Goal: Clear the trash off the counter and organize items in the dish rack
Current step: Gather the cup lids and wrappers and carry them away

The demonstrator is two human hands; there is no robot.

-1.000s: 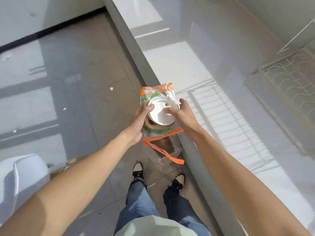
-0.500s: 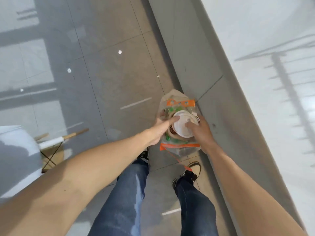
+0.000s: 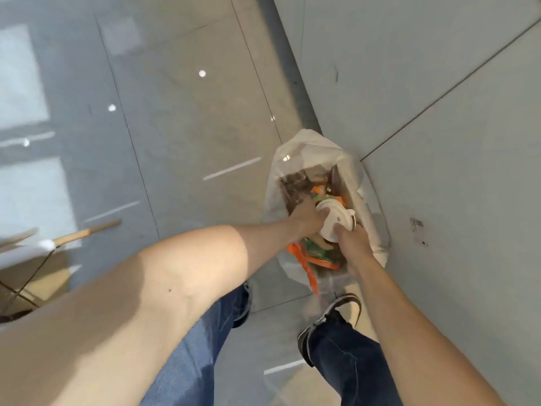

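Note:
A bundle of trash, a paper cup with a white lid [image 3: 335, 222] on crumpled orange and green wrappers [image 3: 314, 253], is down inside a white bin bag [image 3: 310, 150] that stands on the floor against the counter front. My left hand [image 3: 304, 216] grips the bundle from the left. From the near side my right hand [image 3: 351, 243] holds it, thumb on the lid. Brown trash lies deeper in the bag. The counter top and dish rack are out of view.
The grey counter front [image 3: 439, 112] rises right of the bag. Grey floor tiles [image 3: 175, 127] spread to the left. A white chair with wooden legs [image 3: 44, 244] stands at the left edge. My feet in dark shoes [image 3: 339, 312] are just short of the bag.
Both hands carried the trash bundle from counter-edge height down to the floor and into the white bag. My view swung down from the counter top to the floor.

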